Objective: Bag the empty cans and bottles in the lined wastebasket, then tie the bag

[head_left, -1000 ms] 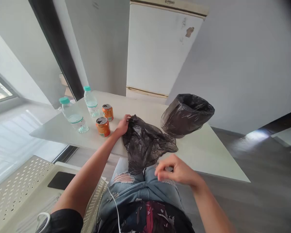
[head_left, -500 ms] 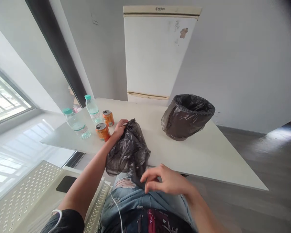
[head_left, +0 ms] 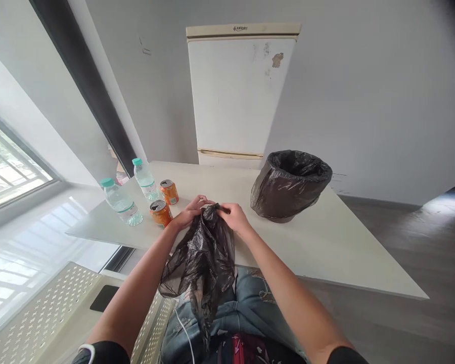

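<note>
A loose black plastic bag [head_left: 202,253] hangs over the near edge of the white table [head_left: 326,242] down onto my lap. My left hand [head_left: 189,215] pinches the bag's top edge on the left. My right hand [head_left: 233,216] pinches the same edge on the right, close beside the left hand. Both hands are closed on the bag above the tabletop.
A bin lined with a black bag [head_left: 290,184] stands on the table to the right. Two orange cans [head_left: 160,212] [head_left: 169,191] and two water bottles [head_left: 121,201] [head_left: 144,178] stand to the left. A white fridge [head_left: 237,96] is behind. A perforated white chair [head_left: 49,303] is lower left.
My right hand came up from my lap and took hold of the bag's top edge beside my left hand. The bag slid off the table and now hangs down.
</note>
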Tool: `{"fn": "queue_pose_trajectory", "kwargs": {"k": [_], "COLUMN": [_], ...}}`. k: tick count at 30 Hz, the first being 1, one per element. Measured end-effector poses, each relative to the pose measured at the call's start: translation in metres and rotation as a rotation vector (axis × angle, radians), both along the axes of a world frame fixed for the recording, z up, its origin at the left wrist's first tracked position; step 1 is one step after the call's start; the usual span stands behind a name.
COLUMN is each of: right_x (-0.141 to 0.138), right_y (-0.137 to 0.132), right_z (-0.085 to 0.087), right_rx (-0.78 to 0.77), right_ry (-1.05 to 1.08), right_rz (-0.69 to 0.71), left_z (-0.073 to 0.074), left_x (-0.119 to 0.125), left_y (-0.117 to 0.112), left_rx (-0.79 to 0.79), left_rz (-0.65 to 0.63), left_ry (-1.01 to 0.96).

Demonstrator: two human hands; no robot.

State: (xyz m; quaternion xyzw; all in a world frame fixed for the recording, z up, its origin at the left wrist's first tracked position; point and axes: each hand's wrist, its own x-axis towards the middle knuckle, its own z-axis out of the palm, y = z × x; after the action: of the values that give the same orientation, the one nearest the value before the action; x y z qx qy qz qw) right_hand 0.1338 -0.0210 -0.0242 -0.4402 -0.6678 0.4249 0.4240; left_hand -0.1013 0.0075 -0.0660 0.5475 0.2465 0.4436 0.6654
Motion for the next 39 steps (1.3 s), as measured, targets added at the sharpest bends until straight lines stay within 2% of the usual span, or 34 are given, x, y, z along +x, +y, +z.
{"fn": "queue_pose_trajectory", "kwargs": {"k": [2,6,11,13,16,19,20,22,26,28,30,32,35,37,39], "right_x": [0.008,0.037,0.062,0.066,0.069,0.071,0.073,0.078,0.097,0.112,0.128,0.147,0.172,0.183,0.187], "right_y": [-0.006,-0.023,-0.035,-0.037,-0.042,-0.047,-0.050,-0.057,-0.075,-0.083,-0.089,-0.092,-0.094,-0.095,-0.095], "right_z": [0.004,0.021,0.040,0.039,0.028,0.016,0.015,0.016,0.033,0.042,0.047,0.046,0.034,0.022,0.009], "right_rx": [0.064,0.239,0.213,0.186,0.113,0.069,0.069,0.083,0.152,0.162,0.137,0.139,0.207,0.203,0.145], "right_ry": [0.074,0.389,0.601,0.624,0.617,0.594,0.591,0.612,0.731,0.744,0.701,0.635,0.601,0.577,0.471], "right_rz": [-0.110,-0.459,-0.556,-0.604,-0.667,-0.732,-0.764,-0.843,-0.997,-1.019,-1.028,-1.064,-1.063,-0.961,-0.795], "left_z": [0.000,0.003,0.010,0.011,0.017,0.026,0.028,0.028,0.017,0.015,0.021,0.033,0.053,0.063,0.069], "left_x": [-0.001,0.001,0.000,-0.003,-0.002,0.018,0.029,0.056,0.108,0.121,0.121,0.108,0.079,0.065,0.060], "left_y": [-0.002,-0.008,-0.016,-0.017,-0.022,-0.040,-0.050,-0.075,-0.129,-0.146,-0.148,-0.133,-0.087,-0.049,-0.012], "left_rx": [-0.032,-0.042,-0.044,-0.067,-0.100,-0.055,-0.016,0.064,0.144,0.116,0.085,0.088,0.143,0.259,0.415], "left_rz": [-0.007,-0.114,-0.346,-0.392,-0.484,-0.605,-0.603,-0.548,-0.282,-0.212,-0.160,-0.064,0.112,0.301,0.582], "left_ry": [0.015,0.143,0.273,0.326,0.364,0.377,0.388,0.419,0.410,0.447,0.481,0.491,0.552,0.635,0.729]}}
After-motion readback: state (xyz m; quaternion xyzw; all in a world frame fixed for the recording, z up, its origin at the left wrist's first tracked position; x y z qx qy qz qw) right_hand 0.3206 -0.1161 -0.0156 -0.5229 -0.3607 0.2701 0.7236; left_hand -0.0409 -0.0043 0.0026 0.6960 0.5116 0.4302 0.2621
